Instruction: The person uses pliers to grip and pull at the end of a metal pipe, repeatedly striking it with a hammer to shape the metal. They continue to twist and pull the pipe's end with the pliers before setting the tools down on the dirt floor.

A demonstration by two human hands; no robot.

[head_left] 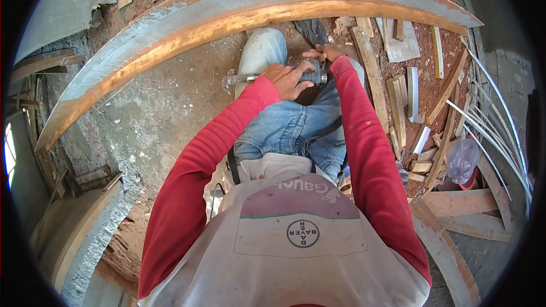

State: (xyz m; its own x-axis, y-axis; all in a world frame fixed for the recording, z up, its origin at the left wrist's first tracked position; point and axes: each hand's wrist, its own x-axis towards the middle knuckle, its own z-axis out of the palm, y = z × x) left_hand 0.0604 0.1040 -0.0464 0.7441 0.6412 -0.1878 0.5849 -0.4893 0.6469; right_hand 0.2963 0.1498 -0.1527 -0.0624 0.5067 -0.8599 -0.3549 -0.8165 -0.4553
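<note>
Over my lap, my left hand [290, 81] grips a grey, roughly cylindrical object [314, 74], fingers on top and thumb along the near side. A silver rim shows at its right end; I cannot make out its kind. From behind my left wrist a clear, shiny piece [229, 81] sticks out to the left; whether it joins the grey object is hidden. My right hand [328, 53] is at the object's far right end, its fingers bent and closed together. What those fingers pinch, if anything, is too small to tell. My jeans [284, 125] lie underneath.
A long curved board [267, 14], grey with an orange-brown edge, arches across beyond my knees. Wood strips [372, 77] and offcuts litter the dirt on the right, near a clear plastic bottle [463, 160] and white flexible strips [495, 142]. Another board [88, 233] stands lower left.
</note>
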